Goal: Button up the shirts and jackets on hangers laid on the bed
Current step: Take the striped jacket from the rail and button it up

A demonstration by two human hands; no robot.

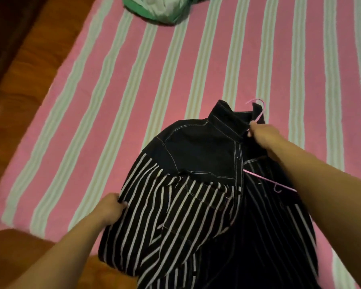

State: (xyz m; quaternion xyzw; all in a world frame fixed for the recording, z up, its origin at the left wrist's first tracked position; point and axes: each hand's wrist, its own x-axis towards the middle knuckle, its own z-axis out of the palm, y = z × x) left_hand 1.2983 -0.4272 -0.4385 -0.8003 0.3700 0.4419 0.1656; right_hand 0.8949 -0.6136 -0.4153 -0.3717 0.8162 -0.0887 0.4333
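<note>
- Gripping the near edge of a dark denim jacket with white-striped sleeves and lower panels (196,184), the left hand (111,209) has its fingers curled round a fold of striped cloth at the sleeve side.
- Jacket: lies on the near part of the bed, collar pointing away, front placket open with a row of small snaps showing along the stitched edge; its hem hangs off the near edge, out of view.
- Thin pink plastic hanger (269,180): inside the jacket, one arm showing through the open front, hook poking out past the collar.
- Right hand (263,134): closed at the collar, pinching the hanger's neck (fingertips partly hidden).
- Pink and pale-green striped bed cover (133,80): beneath it all.
- Crumpled green and white garment (161,9): far off, well apart from the jacket.
- Risk, judged: the overhanging hem may drag the jacket off, or the hanger may slip from a shoulder, misaligning the plackets.
</note>
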